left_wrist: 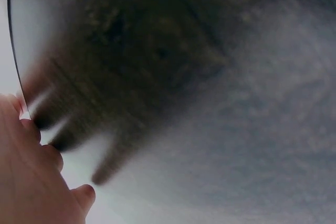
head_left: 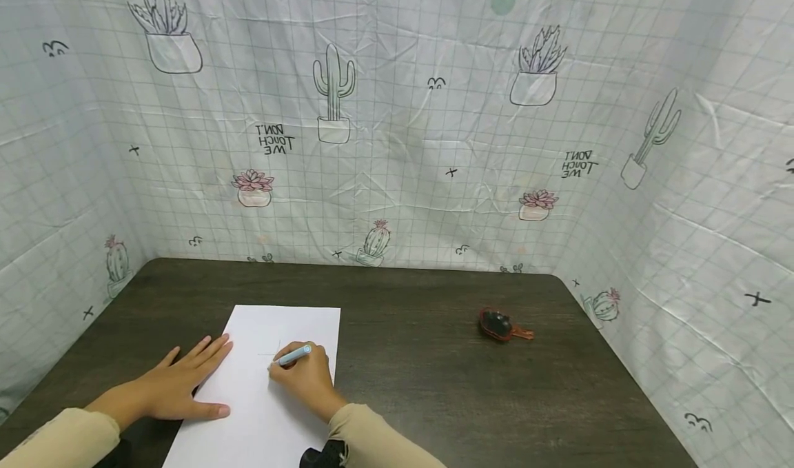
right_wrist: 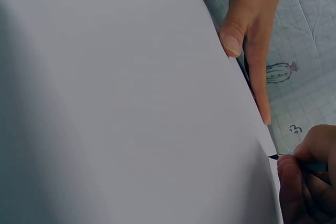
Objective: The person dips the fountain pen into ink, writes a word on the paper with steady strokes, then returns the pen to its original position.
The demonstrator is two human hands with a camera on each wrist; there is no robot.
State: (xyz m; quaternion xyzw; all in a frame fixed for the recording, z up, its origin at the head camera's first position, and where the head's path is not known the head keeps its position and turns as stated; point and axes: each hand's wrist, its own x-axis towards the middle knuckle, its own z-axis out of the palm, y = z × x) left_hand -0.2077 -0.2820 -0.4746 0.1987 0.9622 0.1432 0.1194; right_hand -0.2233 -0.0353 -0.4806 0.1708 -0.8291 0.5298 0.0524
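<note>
A white sheet of paper (head_left: 248,433) lies on the dark table, with a few thin crossing lines (head_left: 267,354) drawn in its upper part. My right hand (head_left: 308,378) pinches a light blue pen (head_left: 294,355) between thumb and fingers, its tip down at the paper just below those lines. In the right wrist view the pen's dark pointed tip (right_wrist: 273,157) shows beyond the fingertips. Flat with spread fingers, my left hand (head_left: 180,385) rests across the sheet's left edge, its thumb on the paper. The left wrist view catches part of this left hand (left_wrist: 31,177).
Right of the paper on the table (head_left: 422,385) lies a small dark oval object (head_left: 497,324) with a reddish rim and a brown handle-like end. A white gridded cloth (head_left: 397,151) printed with cacti hangs behind the table and along both sides.
</note>
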